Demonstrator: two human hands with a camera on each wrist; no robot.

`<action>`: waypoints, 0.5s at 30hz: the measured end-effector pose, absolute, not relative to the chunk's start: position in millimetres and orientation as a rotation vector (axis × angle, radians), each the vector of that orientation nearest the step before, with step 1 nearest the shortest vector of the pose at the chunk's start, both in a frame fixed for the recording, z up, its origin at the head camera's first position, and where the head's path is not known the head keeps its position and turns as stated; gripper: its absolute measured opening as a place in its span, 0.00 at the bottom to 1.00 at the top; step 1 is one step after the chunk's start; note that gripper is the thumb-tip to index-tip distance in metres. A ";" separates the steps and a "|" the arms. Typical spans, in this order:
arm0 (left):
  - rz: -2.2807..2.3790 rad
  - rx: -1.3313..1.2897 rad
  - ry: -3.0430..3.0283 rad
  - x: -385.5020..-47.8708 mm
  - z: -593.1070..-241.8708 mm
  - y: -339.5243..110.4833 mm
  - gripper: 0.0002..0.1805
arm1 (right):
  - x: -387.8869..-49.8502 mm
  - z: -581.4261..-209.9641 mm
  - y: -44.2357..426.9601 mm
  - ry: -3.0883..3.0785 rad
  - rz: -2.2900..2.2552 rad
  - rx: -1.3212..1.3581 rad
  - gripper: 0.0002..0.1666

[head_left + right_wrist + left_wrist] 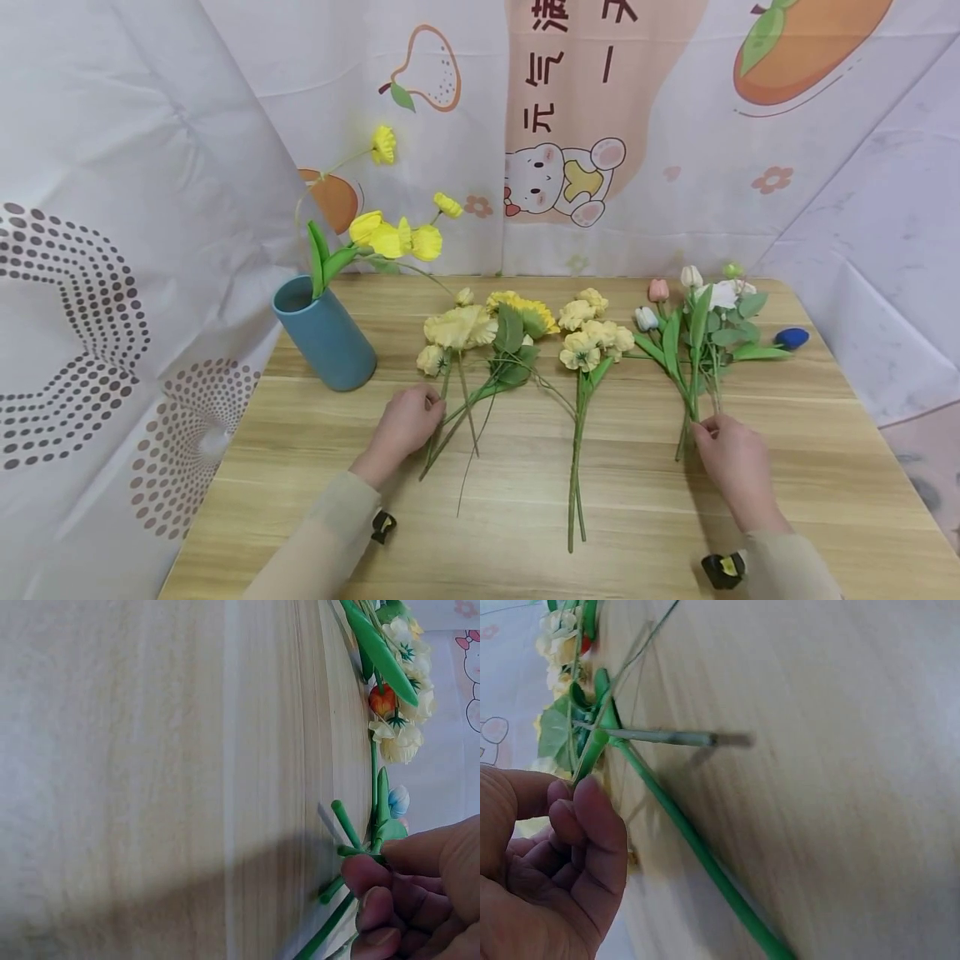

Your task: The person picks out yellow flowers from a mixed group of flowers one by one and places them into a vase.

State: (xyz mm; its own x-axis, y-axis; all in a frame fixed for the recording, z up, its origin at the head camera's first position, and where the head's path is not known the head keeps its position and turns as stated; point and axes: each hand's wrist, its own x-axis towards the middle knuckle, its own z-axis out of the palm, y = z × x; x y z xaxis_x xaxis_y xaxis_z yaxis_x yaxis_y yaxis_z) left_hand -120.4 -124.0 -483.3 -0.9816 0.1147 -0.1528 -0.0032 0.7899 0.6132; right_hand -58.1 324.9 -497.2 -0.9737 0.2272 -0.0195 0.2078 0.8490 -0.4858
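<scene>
1 blue vase (pixel 330 346) beside cream flowers (pixel 453 328)

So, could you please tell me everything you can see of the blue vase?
The blue vase is a smooth cylinder with a matte, ceramic-like look and an open, round mouth. It stands on the table, back left, appearing slanted in the head view. Yellow flowers and green leaves rise from the mouth, leaning right. The left hand does not touch it.
</scene>
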 end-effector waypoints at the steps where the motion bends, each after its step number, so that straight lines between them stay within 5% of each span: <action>1: 0.975 0.082 2.796 -119.9 -481.5 -124.2 0.08 | -57.8 -497.1 325.4 -2.990 0.779 -0.361 0.16; 15: 1.014 0.121 2.927 -118.2 -460.0 -125.7 0.08 | -54.8 -488.7 301.7 -2.810 0.638 -0.144 0.11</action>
State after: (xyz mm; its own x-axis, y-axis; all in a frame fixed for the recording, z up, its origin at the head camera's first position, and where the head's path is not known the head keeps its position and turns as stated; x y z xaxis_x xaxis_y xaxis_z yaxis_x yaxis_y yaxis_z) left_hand -118.2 -125.7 -460.0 -0.9961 0.0873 -0.0137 0.0601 0.7830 0.6191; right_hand -54.8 301.7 -488.7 -0.9624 0.1515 0.2255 0.0392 0.8989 -0.4365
